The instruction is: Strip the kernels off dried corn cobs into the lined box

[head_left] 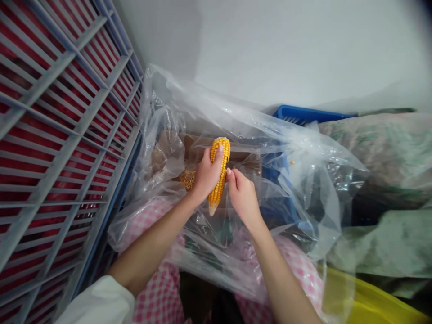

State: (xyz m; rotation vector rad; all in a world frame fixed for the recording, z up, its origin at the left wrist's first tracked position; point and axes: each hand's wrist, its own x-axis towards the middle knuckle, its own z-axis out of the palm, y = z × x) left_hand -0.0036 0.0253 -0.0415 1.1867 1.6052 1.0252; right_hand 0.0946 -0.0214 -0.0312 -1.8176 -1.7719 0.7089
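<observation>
An ear of yellow corn (220, 175) is held upright, slightly tilted, with its pale pointed end down. My left hand (208, 173) wraps around it, the thumb lying along its upper front. Along the right edge of the ear, near the top, a small dark gap shows among the kernels. My right hand (242, 193) is close beside that edge, its fingers curled and the thumb tip by the kernels. Whatever it may pinch is hidden. Loose corn kernels (187, 179) lie below and left of the ear, inside a clear plastic bag (236, 114).
The bag spreads over a cardboard piece (168, 146) and a blue crate (270, 177). Tall slatted crates (72, 130) stand at left, red showing through. Sacks (388, 148) sit at right, a yellow container (367, 297) below them. A white wall (270, 49) rises behind.
</observation>
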